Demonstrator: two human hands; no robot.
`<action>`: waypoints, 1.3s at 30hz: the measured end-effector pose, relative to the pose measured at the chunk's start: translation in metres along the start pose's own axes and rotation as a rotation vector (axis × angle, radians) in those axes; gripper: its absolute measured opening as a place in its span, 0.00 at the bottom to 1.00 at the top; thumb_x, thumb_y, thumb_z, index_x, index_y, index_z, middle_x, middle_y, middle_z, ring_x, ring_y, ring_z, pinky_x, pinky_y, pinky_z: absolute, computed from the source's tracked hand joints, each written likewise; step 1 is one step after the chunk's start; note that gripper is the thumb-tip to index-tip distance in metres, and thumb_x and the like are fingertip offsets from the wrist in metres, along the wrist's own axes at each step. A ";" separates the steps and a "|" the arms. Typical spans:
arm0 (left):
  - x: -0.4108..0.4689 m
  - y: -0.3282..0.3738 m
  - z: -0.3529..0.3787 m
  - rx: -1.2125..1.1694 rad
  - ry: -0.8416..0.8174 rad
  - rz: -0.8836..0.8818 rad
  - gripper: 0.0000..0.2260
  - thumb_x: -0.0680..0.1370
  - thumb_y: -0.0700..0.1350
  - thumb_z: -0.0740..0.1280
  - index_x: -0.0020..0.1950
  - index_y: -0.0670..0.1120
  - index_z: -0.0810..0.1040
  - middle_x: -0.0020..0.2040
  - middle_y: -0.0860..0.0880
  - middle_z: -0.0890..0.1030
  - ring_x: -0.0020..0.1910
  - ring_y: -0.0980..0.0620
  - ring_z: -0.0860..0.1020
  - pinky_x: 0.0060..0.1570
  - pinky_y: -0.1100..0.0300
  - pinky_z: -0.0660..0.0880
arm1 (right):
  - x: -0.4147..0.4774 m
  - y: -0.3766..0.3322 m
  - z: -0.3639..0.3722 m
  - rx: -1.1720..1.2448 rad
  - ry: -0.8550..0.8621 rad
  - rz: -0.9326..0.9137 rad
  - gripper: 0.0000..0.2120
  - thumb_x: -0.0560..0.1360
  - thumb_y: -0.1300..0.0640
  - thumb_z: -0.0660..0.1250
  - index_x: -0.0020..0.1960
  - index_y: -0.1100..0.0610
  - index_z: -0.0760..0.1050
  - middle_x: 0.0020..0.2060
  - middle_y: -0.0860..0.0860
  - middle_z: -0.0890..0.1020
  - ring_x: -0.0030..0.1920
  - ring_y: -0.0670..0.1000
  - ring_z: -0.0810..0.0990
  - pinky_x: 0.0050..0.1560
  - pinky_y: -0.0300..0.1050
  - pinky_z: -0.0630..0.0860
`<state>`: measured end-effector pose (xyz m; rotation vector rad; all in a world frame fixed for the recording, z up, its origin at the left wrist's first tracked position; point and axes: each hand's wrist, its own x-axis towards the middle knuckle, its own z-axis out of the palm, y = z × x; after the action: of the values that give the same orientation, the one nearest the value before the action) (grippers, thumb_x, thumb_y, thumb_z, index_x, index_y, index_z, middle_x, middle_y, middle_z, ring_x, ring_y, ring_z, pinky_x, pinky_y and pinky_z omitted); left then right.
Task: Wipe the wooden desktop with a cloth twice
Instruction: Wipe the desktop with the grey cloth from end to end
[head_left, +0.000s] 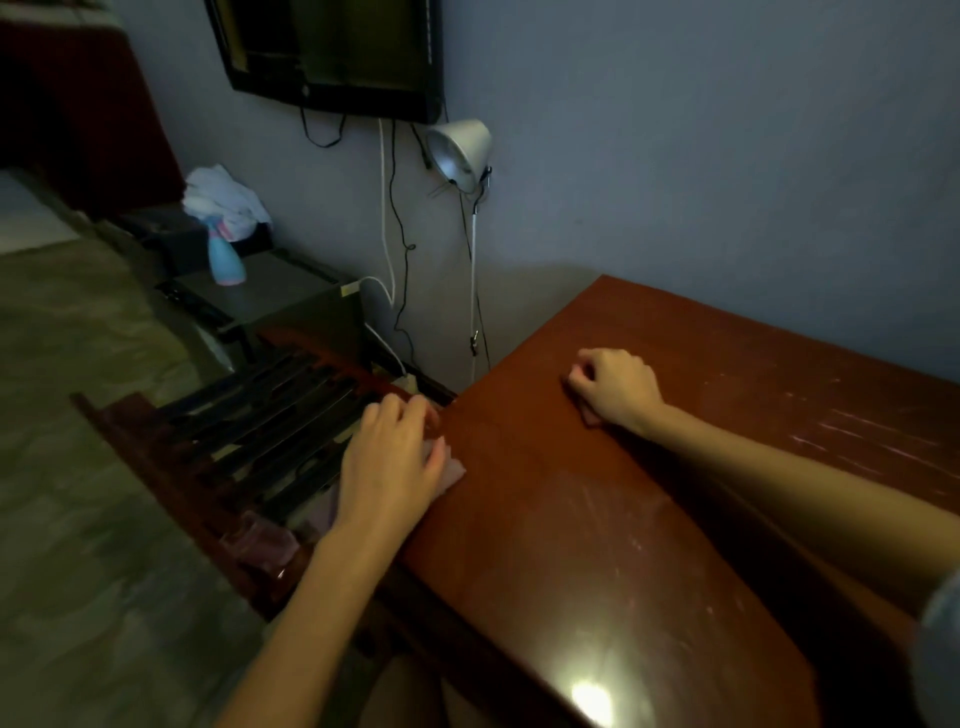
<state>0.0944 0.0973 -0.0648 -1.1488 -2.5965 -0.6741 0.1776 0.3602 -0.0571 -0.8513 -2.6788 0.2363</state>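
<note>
cloth (453, 470): pale, at the counter's (597, 545) 9 o'clock edge, mostly hidden under the left hand (392, 462), one corner showing | left fingers (400, 415): fairly straight, slightly spread, pressing it flat | right hand (615, 389): at 2 o'clock from the left, resting on the wood, fingers curled under, tips hidden | dim; counter's 6 o'clock end lost in glare

The desktop (597, 519) is glossy reddish-brown wood with pale scuffs; the cloth (451, 470) is pale, soft fabric.

Wall TV (332, 47); wht lamp (460, 148) below it; blue btl (226, 260) far left.
</note>
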 end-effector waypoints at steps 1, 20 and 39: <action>-0.011 -0.007 -0.002 0.028 0.012 0.009 0.09 0.76 0.49 0.65 0.54 0.48 0.73 0.51 0.49 0.73 0.51 0.51 0.72 0.44 0.61 0.67 | -0.008 0.007 -0.002 -0.014 0.019 0.021 0.13 0.78 0.52 0.58 0.36 0.52 0.70 0.30 0.48 0.78 0.34 0.52 0.78 0.37 0.44 0.74; -0.031 -0.014 -0.003 0.095 -0.016 0.004 0.15 0.75 0.59 0.61 0.52 0.49 0.69 0.51 0.50 0.73 0.52 0.49 0.71 0.50 0.54 0.67 | -0.038 -0.065 0.004 0.064 -0.079 -0.084 0.14 0.80 0.53 0.57 0.36 0.50 0.69 0.28 0.46 0.76 0.28 0.42 0.75 0.33 0.37 0.69; -0.034 -0.050 -0.026 0.040 0.113 -0.022 0.06 0.77 0.49 0.62 0.46 0.49 0.67 0.41 0.52 0.72 0.39 0.52 0.72 0.33 0.59 0.68 | -0.057 -0.143 0.026 0.106 -0.117 -0.349 0.10 0.78 0.51 0.58 0.39 0.51 0.69 0.35 0.46 0.76 0.34 0.46 0.74 0.36 0.41 0.70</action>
<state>0.0799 0.0333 -0.0709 -1.0412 -2.5199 -0.6684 0.1363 0.2098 -0.0603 -0.3378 -2.8347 0.3485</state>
